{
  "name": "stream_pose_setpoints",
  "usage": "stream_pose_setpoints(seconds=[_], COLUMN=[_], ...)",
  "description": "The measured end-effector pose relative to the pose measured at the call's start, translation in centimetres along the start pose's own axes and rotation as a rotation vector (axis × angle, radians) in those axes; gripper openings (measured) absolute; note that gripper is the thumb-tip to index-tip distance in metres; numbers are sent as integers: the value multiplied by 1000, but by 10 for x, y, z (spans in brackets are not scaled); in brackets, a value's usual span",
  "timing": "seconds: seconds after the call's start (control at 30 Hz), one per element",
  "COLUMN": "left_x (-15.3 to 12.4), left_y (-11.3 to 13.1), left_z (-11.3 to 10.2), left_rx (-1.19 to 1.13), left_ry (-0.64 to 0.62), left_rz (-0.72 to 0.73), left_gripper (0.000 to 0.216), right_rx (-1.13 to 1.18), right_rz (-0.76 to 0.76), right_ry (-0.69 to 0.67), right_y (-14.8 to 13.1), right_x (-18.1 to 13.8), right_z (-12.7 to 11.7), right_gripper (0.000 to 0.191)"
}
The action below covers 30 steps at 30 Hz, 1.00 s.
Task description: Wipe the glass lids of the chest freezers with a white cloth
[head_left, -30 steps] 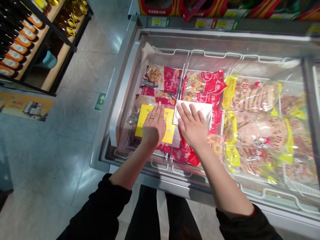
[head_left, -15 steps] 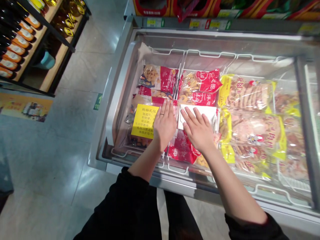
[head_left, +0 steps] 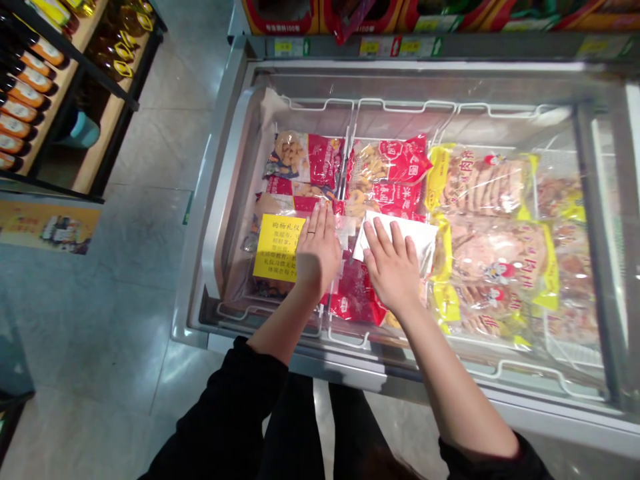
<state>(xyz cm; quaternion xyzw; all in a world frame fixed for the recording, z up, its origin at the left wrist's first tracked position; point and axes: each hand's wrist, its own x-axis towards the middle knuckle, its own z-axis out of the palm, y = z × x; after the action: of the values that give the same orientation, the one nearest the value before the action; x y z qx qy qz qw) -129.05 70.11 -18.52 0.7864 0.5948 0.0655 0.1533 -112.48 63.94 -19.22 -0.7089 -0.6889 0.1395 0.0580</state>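
Observation:
My left hand lies flat on the glass lid of a chest freezer, fingers stretched out and a ring on one of them. It covers the right edge of a yellow paper sign with printed writing. To its right, my right hand rests with spread fingers on a folded white cloth or tissue, pressing it to the glass. Beneath the lid are red bags of snack-shaped frozen food and yellow-edged packs of meat slices.
White wire dividers split the freezer inside. Red boxes with price tags line a shelf behind it. A wooden rack of bottles stands at the far left, across the tiled floor. The freezer's metal front edge is close to my legs.
The view has shifted slightly, so the freezer appears further left. My right hand and the white cloth have slid a little right over the glass, the cloth turning slightly. My left hand stays put.

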Motion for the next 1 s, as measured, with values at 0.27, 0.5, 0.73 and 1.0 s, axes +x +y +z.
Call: stream_pose_setpoints(seconds=[0.27,0.5,0.73,1.0], left_x=[3,4,7,8], left_y=[2,0,-3,-6], left_z=[-5,-2,-2,-1], left_rx=[49,49,-15,-25], left_ry=[-79,-67,-51,-30], left_rz=[-44,-33,-37,-23], left_gripper=[62,65,67,68], right_rx=[0,-43,-59,-42], right_rz=[-12,21,-93,60], right_ry=[-13,-25,-93,17], right_y=[21,7,11,30], right_x=[26,-19,19,-8], right_z=[-8,-4,-12,-8], right_gripper=[62,61,59,62])
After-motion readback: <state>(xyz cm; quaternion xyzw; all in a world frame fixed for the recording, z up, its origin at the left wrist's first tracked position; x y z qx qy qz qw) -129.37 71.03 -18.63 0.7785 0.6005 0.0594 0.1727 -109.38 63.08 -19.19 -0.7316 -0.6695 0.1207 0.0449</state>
